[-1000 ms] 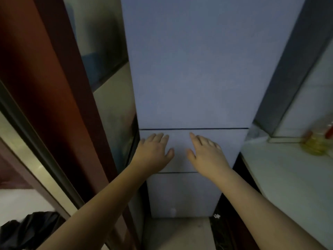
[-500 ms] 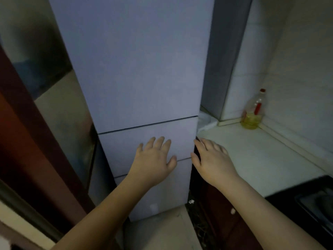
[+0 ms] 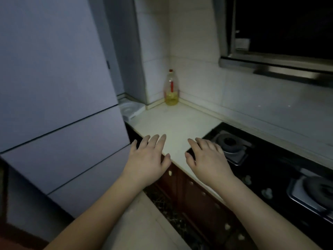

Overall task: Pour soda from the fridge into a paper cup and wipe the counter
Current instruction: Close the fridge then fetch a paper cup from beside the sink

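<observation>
Swung from the fridge [image 3: 59, 109] toward the tabletop [image 3: 173, 123], both hands, left [image 3: 147, 157] and right [image 3: 207, 157], hover with fingers spread (holding nothing), fridge shut, likely scouting for a cup.

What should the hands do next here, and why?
Probably reach the left hand back to the fridge and open its upper door: all doors look closed, both hands are empty, right hand too, and no soda or cup shows on the counter.
</observation>
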